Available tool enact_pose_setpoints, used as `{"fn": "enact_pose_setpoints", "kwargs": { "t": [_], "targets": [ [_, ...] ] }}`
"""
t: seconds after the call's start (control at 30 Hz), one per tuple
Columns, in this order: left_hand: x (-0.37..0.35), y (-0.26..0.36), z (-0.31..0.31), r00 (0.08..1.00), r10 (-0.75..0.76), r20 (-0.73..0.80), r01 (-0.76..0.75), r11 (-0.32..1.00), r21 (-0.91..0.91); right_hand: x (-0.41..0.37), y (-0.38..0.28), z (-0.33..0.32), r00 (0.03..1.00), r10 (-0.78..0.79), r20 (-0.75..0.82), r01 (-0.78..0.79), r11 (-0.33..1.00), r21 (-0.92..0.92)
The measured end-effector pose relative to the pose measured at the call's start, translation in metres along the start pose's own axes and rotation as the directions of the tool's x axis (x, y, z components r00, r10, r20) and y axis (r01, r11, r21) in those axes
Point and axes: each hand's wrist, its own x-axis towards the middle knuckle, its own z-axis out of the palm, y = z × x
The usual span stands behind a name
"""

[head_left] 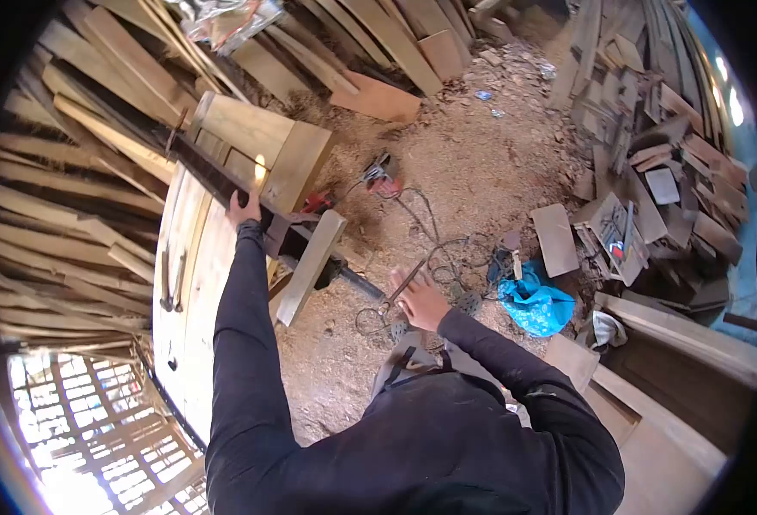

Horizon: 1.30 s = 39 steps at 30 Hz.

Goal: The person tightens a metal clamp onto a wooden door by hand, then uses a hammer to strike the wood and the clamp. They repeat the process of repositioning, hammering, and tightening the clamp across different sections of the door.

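Observation:
A long dark metal bar clamp (pixel 209 170) lies slantwise over a pale wooden frame (pixel 305 154) on the workbench. My left hand (pixel 244 209) is wrapped round the clamp's bar near its middle. A short pale wood block (pixel 311 268) sits across the clamp, close to its screw end. The dark screw (pixel 360 281) points toward my right hand (pixel 421 300), which is beside a thin crosswise handle rod (pixel 406 281). My right fingers look stretched out at the rod, not curled round it.
The pale workbench (pixel 194 283) carries a hammer (pixel 166 279). A red power tool (pixel 384 180) and cables lie on the sawdust-covered floor (pixel 490 172). Right of my hand are a blue bag (pixel 536 300) and scrap wood (pixel 644 180). Boards (pixel 69 223) are stacked at left.

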Motion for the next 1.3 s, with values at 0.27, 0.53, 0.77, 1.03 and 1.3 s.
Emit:
{"fn": "enact_pose_setpoints", "kwargs": {
  "t": [0.27,0.53,0.77,1.03,1.3],
  "targets": [
    [-0.010,0.020,-0.005,0.995,-0.095,0.023,0.095,0.995,0.010,0.001,-0.063,-0.109,0.907,0.003,-0.422,0.206,0.869,0.449],
    [-0.007,0.010,-0.002,0.998,-0.066,0.001,0.066,0.998,0.018,-0.003,-0.059,0.003,0.782,-0.623,-0.029,0.608,0.752,0.254],
    [-0.017,0.024,-0.010,0.994,-0.102,0.029,0.102,0.995,-0.014,0.000,-0.006,-0.010,0.972,0.192,0.135,-0.230,0.890,0.393],
    [-0.017,0.024,-0.015,0.995,-0.090,0.052,0.091,0.996,-0.004,0.019,-0.078,-0.093,0.806,-0.592,-0.022,0.522,0.692,0.498],
    [-0.012,0.021,-0.012,0.995,-0.091,0.040,0.091,0.996,0.002,0.003,0.021,0.035,0.990,0.131,0.046,-0.133,0.807,0.576]
  ]
}}
